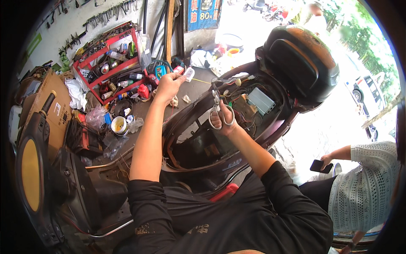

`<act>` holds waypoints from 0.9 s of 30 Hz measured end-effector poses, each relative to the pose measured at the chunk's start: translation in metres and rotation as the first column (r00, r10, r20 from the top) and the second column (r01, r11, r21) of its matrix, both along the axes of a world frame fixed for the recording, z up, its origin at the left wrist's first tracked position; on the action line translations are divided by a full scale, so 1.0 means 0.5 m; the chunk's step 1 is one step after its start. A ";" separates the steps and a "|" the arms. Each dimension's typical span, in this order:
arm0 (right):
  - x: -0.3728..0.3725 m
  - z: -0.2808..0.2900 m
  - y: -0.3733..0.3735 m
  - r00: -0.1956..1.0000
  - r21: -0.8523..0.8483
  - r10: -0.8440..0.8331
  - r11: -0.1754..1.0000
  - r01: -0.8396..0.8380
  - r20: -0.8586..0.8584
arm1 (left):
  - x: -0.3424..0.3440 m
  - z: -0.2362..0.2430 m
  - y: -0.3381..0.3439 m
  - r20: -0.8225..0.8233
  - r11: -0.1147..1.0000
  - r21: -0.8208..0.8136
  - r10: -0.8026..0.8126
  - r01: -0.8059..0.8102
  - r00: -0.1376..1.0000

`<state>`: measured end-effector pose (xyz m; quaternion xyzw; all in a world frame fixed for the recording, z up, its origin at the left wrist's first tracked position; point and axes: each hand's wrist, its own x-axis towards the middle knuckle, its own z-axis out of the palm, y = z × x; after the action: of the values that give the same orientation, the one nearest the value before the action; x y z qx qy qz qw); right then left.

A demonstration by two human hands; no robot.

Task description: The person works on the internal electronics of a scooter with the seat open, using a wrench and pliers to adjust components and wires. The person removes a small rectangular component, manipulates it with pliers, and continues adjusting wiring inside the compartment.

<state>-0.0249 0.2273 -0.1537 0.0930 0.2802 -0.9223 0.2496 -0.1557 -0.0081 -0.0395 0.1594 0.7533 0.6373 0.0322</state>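
My right hand (227, 117) grips a pair of scissors (215, 111) with grey loop handles, its blades pointing up and away from me. Just past the blades lie wires ending in a pale connector (238, 81). To the left, my left hand (168, 87) is raised with its fingers pinched together. A thin yellow strand (202, 81) runs beside its fingertips; whether they hold it I cannot tell. Beneath both hands is the opened scooter body (190, 170), its seat area uncovered. Inside it, a silver finned box (261, 101) sits among tangled wires.
A black top case (299, 63) stands at the scooter's rear; its handlebar and mirror (32, 175) are at left. A red rack (101, 79) of bottles, a white bucket (119, 125) and a cardboard box (57, 112) crowd the left. At right, another person's hand (326, 160) holds a phone.
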 end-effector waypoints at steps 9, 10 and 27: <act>0.071 0.008 -0.022 1.000 -0.015 0.005 1.000 -0.006 -0.027 | 0.008 0.047 0.003 -0.017 0.989 0.139 0.042 -0.039 0.999; 0.101 0.036 -0.048 0.999 -0.112 0.040 0.993 -0.038 0.020 | 0.004 0.055 -0.012 -0.021 0.987 0.139 0.081 -0.077 0.997; 0.171 0.121 -0.030 0.878 0.696 0.376 0.714 -0.072 -0.295 | 0.057 0.193 -0.178 0.019 0.503 0.847 -0.351 0.172 0.936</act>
<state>0.0608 0.2120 -0.0933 -0.0586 0.6466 -0.7195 0.2466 -0.1274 -0.0972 0.0567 0.2067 0.3194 0.9170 0.1198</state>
